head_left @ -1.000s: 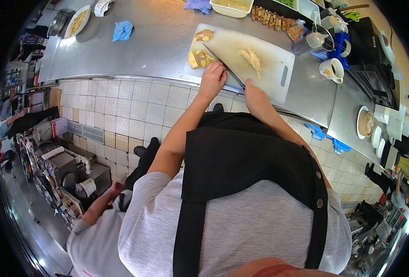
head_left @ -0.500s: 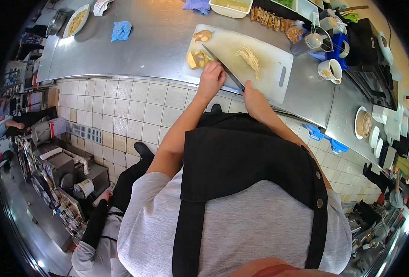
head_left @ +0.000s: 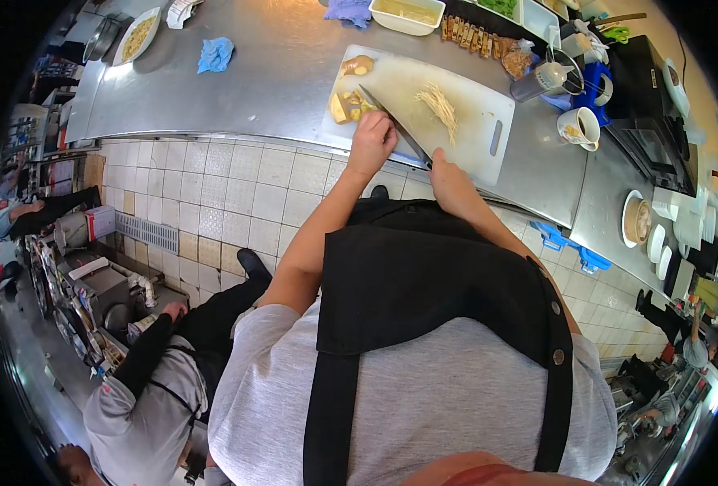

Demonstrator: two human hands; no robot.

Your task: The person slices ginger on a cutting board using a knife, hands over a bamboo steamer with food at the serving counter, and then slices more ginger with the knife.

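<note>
So, what I've got on: a heathered light-grey short-sleeved T-shirt (head_left: pixel 448 413), sleeves loose and stopping above the elbow. Over that is a plain black cloth apron (head_left: pixel 424 279) with a wide bib, its top edge sagging in a curve. Two broad black shoulder straps (head_left: pixel 327 417) run up from it, and the right side has a pair of round metal snaps (head_left: pixel 557 356). Forearms, left hand (head_left: pixel 372 142) and right hand (head_left: pixel 450 177) are bare. One black rounded shoe toe (head_left: pixel 380 192) peeks out too.

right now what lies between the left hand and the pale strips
The head view shows the knife blade, then bare cutting board, between the left hand and the strips.
</note>
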